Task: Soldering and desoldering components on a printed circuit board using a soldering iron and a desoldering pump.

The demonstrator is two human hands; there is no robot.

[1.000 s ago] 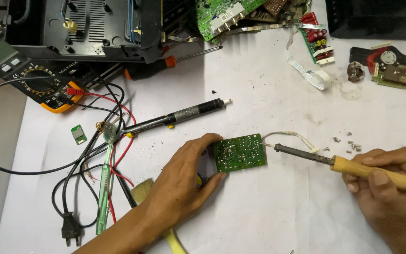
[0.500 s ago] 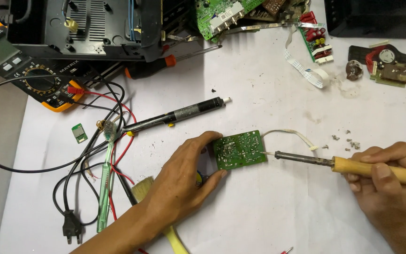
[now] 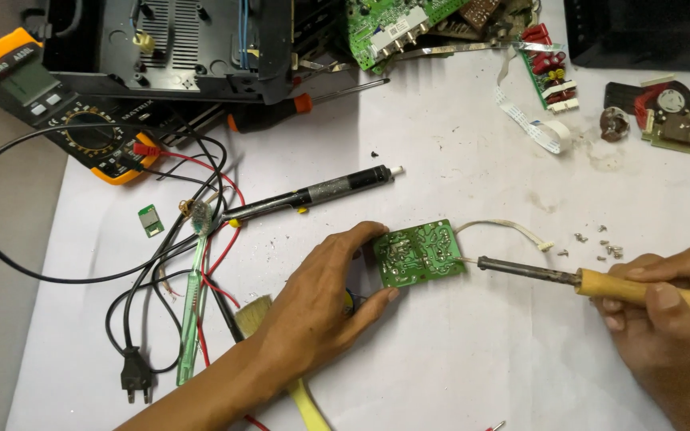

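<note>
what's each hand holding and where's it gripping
Right hand grips the soldering iron by its wooden handle. Left hand steadies the small green circuit board at its left edge.

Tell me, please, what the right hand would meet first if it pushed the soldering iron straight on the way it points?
Most likely the green circuit board: the soldering iron in the right hand already points at its right edge, which the left hand steadies.

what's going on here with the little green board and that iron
A person is soldering on a paper-covered bench. The left hand steadies a small green circuit board by its left edge, solder side up. The right hand grips a wooden-handled soldering iron, its tip at the board's right edge. A desoldering pump, a multimeter and loose screws lie nearby.
</note>
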